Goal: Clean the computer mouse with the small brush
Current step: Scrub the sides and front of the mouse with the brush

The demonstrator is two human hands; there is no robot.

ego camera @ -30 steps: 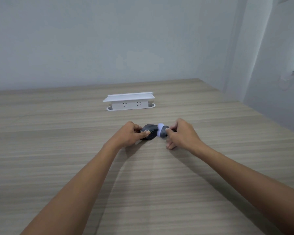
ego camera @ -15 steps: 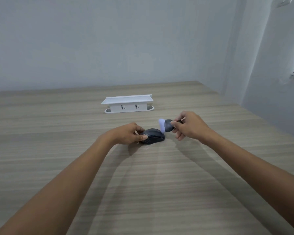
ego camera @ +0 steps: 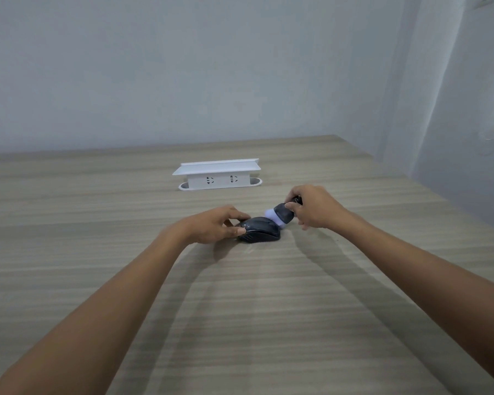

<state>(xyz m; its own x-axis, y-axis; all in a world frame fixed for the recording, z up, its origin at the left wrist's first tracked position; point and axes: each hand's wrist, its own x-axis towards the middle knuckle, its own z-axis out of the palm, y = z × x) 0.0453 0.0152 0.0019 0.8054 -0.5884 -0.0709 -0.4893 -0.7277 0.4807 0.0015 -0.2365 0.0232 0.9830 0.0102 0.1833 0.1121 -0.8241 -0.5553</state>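
A black computer mouse [ego camera: 261, 230] lies on the wooden table [ego camera: 240, 309] in the middle of the view. My left hand [ego camera: 211, 226] grips its left end with thumb and fingers. My right hand [ego camera: 314, 208] holds a small brush [ego camera: 280, 215] with a dark body and pale lilac bristles. The bristles point left and down and touch the top right of the mouse. The brush handle is hidden inside my right fist.
A white power strip box [ego camera: 218, 175] with two sockets on its front stands behind the mouse. The table's right edge runs diagonally at the right, with a grey wall beyond it.
The brush was lifted off the mouse half a second ago and has come back down onto its top right. My left hand keeps its hold on the mouse.
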